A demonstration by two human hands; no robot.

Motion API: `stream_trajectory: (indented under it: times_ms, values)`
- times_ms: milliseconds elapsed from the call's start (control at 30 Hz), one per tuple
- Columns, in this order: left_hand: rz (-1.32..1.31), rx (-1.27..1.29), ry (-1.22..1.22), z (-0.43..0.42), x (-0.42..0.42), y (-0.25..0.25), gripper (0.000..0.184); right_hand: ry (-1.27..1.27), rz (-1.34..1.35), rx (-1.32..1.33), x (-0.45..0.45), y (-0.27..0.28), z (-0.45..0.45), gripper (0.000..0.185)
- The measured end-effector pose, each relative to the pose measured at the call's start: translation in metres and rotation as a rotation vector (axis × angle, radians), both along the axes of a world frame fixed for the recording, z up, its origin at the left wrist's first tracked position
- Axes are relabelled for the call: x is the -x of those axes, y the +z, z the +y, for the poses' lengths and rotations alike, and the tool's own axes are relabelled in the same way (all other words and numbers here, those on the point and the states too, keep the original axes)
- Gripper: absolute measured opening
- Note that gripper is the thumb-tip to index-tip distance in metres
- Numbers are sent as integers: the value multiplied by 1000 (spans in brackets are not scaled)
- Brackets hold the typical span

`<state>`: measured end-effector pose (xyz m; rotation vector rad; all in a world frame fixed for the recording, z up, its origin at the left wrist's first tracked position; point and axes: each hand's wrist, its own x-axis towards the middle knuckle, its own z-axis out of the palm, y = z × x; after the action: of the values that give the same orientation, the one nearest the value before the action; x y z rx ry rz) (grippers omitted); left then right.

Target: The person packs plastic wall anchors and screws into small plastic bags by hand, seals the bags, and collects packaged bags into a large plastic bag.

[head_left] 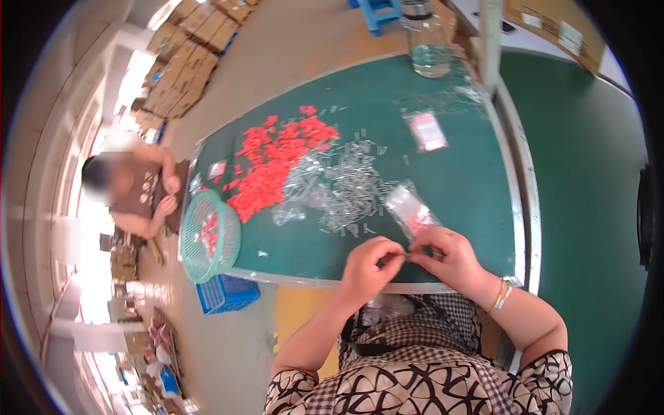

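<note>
My left hand (pixel 373 268) and my right hand (pixel 446 257) meet above the near edge of the green table (pixel 297 259). The fingertips of both are pinched together at one spot, on something too small to make out. Just beyond my right hand lies a clear plastic bag (pixel 409 207) with a white card and red bits in it. Farther in is a heap of small silvery metal pieces (pixel 351 190). To its left spreads a pile of small red pieces (pixel 266 173). Crumpled clear plastic bags (pixel 290 211) lie between the two heaps.
A mint-green basket (pixel 232 238) with red-and-white packets stands at the table's left edge, above a blue crate (pixel 232 296). Another packet (pixel 427 131) lies farther back. A glass jar (pixel 430 52) stands at the far corner. A person (pixel 138 183) sits at the left.
</note>
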<state>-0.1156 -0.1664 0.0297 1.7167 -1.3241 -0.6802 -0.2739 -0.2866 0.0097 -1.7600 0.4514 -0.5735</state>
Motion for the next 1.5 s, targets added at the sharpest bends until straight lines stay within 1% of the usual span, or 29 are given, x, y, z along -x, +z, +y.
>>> stream_trajectory:
  times_ms: [67,200,267,300,367,400,433,467,567,633,667,733,800,900,967,1033,1133,1233,1300,1333,1400,1433,1500]
  values:
    - [47,-44,-21,5,2,6,9,66,38,33,1,-3,3,8]
    - [73,-31,-3,21,0,-1,8,85,-63,63,-1,-6,12,9]
    - [19,31,169,41,-18,-11,9,73,9,-50,1,-7,13,10]
    - [-8,60,255,50,-29,-7,10,67,44,-108,1,-7,13,11]
    - [429,214,656,74,-57,19,12,174,64,-464,3,-8,7,17]
    - [418,486,571,90,-89,20,12,225,77,-645,5,-9,4,21]
    - [549,661,682,104,-114,30,13,340,51,-675,8,-7,0,38]
    - [682,839,790,115,-132,38,14,371,0,-724,7,-8,1,43]
    - [945,871,918,128,-156,46,18,449,-118,-880,5,-15,5,60]
    - [985,698,795,116,-137,29,18,469,-164,-992,5,-17,6,72]
    - [1005,608,735,107,-122,16,19,466,-171,-1002,5,-16,7,75]
    - [862,389,563,79,-79,2,17,451,-181,-1025,3,-12,5,80]
    - [732,163,459,57,-40,-6,16,415,-172,-1077,2,-14,5,81]
    - [168,98,197,31,1,-10,23,378,-154,-1117,3,-11,3,80]
    - [-5,124,104,16,16,-4,28,400,-146,-1120,4,-15,3,80]
    - [-197,155,20,5,26,5,33,421,-124,-1068,4,-16,3,82]
    - [-263,103,17,-3,35,2,31,442,-103,-1041,3,-13,2,84]
    - [-370,142,-28,-5,29,-5,24,432,-102,-1054,4,-14,1,84]
    - [-225,171,43,-2,25,-11,18,407,-90,-1070,4,-14,0,84]
    - [-154,186,83,-1,24,-12,15,406,-128,-1042,4,-17,0,81]
    - [392,80,249,3,22,-10,10,411,-205,-987,2,-23,1,75]
    - [667,28,330,6,21,-10,9,383,-181,-901,2,-23,1,69]
    - [714,28,351,10,18,-12,10,324,-137,-724,2,-15,2,58]
